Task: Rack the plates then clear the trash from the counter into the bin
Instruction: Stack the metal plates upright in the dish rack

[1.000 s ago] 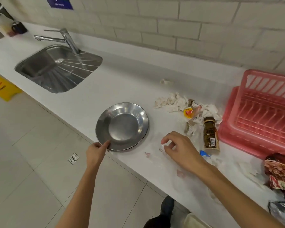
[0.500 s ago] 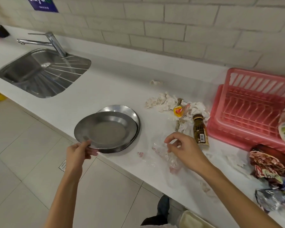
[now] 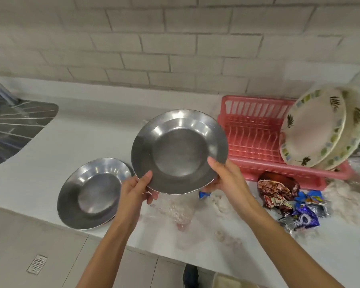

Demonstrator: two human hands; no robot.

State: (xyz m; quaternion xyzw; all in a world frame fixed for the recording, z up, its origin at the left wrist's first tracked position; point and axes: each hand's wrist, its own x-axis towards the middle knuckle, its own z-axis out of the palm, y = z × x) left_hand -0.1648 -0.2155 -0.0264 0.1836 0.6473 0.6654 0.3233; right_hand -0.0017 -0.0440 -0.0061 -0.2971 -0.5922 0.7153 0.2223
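Observation:
A steel plate (image 3: 179,150) is held up above the white counter (image 3: 81,140), tilted toward me. My left hand (image 3: 136,190) grips its lower left rim and my right hand (image 3: 227,179) grips its lower right rim. A second steel plate (image 3: 93,193) lies flat near the counter's front edge, left of my hands. The pink dish rack (image 3: 256,132) stands to the right, with two patterned cream plates (image 3: 316,127) leaning at its right end. Crumpled snack wrappers (image 3: 287,196) and clear plastic film (image 3: 175,208) lie on the counter below the lifted plate.
A steel sink (image 3: 10,125) with a faucet (image 3: 0,90) sits at the far left. A brick wall runs behind the counter. White tissue scraps (image 3: 345,196) lie beside the rack. The tiled floor with a drain grate (image 3: 36,263) is below the counter edge.
The top steel plate has been lifted off the stack and carried up and right toward the rack. My right hand left the counter and took hold of its rim. The view swung right.

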